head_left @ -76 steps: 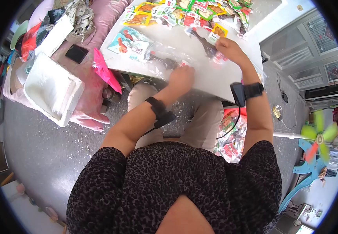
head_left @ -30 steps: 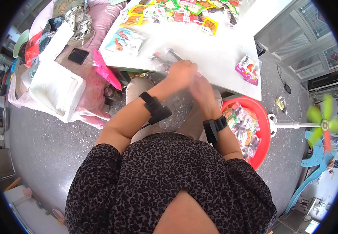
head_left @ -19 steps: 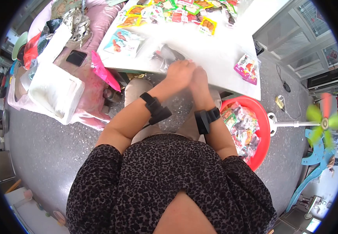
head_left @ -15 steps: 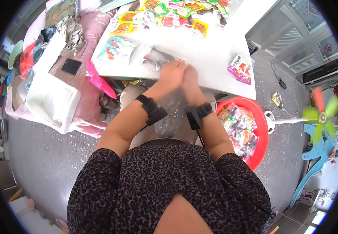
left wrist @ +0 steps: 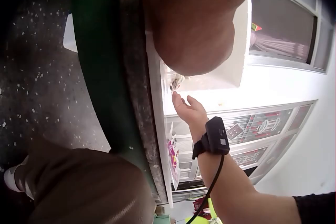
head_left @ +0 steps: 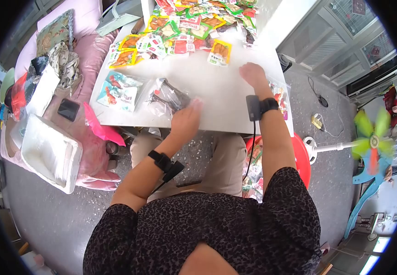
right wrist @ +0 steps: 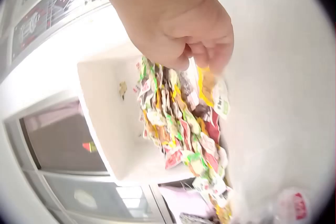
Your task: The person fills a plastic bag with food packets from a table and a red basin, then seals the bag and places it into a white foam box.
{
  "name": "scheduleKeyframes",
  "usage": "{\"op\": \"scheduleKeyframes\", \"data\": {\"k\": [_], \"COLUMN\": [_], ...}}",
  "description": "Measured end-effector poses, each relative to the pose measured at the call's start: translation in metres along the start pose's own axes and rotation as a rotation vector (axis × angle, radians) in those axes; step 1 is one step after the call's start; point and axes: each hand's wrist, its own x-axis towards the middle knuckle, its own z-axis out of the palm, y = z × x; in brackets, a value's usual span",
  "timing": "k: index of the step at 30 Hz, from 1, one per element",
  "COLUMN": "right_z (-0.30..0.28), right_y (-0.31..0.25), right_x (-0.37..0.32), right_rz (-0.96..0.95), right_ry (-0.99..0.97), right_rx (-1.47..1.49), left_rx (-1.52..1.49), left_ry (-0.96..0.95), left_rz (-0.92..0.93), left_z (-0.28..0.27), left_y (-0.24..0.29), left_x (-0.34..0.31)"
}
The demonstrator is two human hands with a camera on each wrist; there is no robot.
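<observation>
Two clear plastic packets [head_left: 173, 94] of dark, long, meat-like pieces lie together near the front edge of the white table [head_left: 228, 103]. My left hand [head_left: 187, 120] is at their right end, fingertips right by the plastic; the left wrist view shows only the back of this hand [left wrist: 194, 35], with the fingers hidden. Further right and forward, my right hand [head_left: 253, 74] hovers over the tabletop with loosely bent fingers and nothing in them. In the right wrist view, a yellow-edged packet [right wrist: 207, 87] shows just beyond its fingertips.
Colourful food packets [head_left: 184, 34] are heaped at the table's back. A blue-and-white bag [head_left: 118, 89] lies left, and a purple-pink packet [head_left: 281, 96] sits partly behind my right forearm. Below the right side stands a red tub [head_left: 303, 160] of packets, with a turning fan [head_left: 375, 142] beyond.
Earlier, my right hand held one dark packet; now both lie together by my left hand. My right hand has since left my left hand, moving forward and right. The head view has shifted.
</observation>
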Motion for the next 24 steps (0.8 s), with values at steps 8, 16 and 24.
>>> {"op": "scheduleKeyframes", "data": {"k": [8, 16, 24], "right_z": [-0.028, -0.032, -0.041], "right_y": [-0.008, 0.001, 0.01], "right_x": [0.125, 0.16, 0.081], "right_rz": [0.013, -0.025, -0.079], "right_ry": [0.324, 0.447, 0.273], "right_rx": [0.244, 0.337, 0.349], "left_rx": [-0.036, -0.043, 0.0], "left_ry": [-0.091, -0.039, -0.072], "left_rz": [-0.011, 0.0, 0.013], "left_z": [0.005, 0.005, 0.001], "left_y": [-0.012, -0.012, -0.009], "left_x": [-0.006, -0.005, -0.002]}}
